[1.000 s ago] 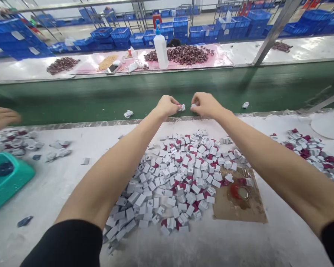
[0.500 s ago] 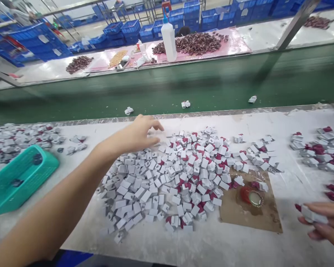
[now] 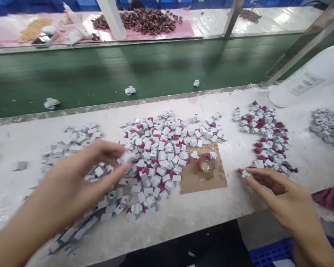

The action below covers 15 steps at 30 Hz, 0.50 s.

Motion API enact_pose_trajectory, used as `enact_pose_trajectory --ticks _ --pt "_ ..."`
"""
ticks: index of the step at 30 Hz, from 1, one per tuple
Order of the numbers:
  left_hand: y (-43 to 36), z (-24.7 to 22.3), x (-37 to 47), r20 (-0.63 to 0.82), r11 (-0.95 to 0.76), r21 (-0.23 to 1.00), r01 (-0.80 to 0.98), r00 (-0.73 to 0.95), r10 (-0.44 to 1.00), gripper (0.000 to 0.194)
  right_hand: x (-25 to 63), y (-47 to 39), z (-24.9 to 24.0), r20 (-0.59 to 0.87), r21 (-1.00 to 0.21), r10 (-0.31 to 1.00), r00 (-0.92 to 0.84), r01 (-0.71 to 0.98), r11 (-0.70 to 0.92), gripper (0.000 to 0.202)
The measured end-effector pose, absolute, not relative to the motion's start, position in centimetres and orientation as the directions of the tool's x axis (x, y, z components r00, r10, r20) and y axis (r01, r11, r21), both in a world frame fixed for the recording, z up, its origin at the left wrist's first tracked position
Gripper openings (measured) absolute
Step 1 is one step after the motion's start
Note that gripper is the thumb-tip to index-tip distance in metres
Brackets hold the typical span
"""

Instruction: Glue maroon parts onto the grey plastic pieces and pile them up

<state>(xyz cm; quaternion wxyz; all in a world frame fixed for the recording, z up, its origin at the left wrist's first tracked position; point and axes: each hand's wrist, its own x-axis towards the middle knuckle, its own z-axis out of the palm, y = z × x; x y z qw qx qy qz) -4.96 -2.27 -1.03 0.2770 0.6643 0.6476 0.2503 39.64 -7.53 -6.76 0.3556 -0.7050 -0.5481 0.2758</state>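
Observation:
Over the left side of a heap of small white plastic blocks [image 3: 160,146], my left hand [image 3: 86,174] pinches a white block [image 3: 127,157] between thumb and fingers. My right hand [image 3: 284,196] is closed on a small white piece with a dark red part [image 3: 246,173], held by the fingertips. That hand is at the near end of a group of white-and-red pieces [image 3: 267,141]. Between the hands lies a cardboard square [image 3: 203,184]. A small red-rimmed cap with pale liquid [image 3: 205,165] sits on it, beside a few pieces.
Behind the worktable [image 3: 180,218] runs a green conveyor belt [image 3: 161,66] carrying several white pieces. A large white bottle [image 3: 311,76] lies tilted at right, near a pile of grey parts [image 3: 330,126]. Dark brown parts [image 3: 147,20] are heaped across the belt.
The view has swung right. My left hand, empty over the heap before, now pinches a white block. My right hand still holds its piece, now beside the right-hand group.

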Motion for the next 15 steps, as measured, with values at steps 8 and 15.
enact_pose_trajectory --ticks 8,15 --pt "-11.6 -7.4 7.6 0.11 -0.399 0.732 0.552 0.483 0.869 0.021 33.5 -6.3 -6.3 -0.064 -0.99 0.99 0.122 0.117 -0.079 0.016" --pt "-11.4 -7.7 9.2 0.081 -0.263 0.876 0.404 0.413 0.907 0.034 32.0 -6.5 -7.3 0.052 -0.97 0.992 0.118 0.242 0.022 0.021"
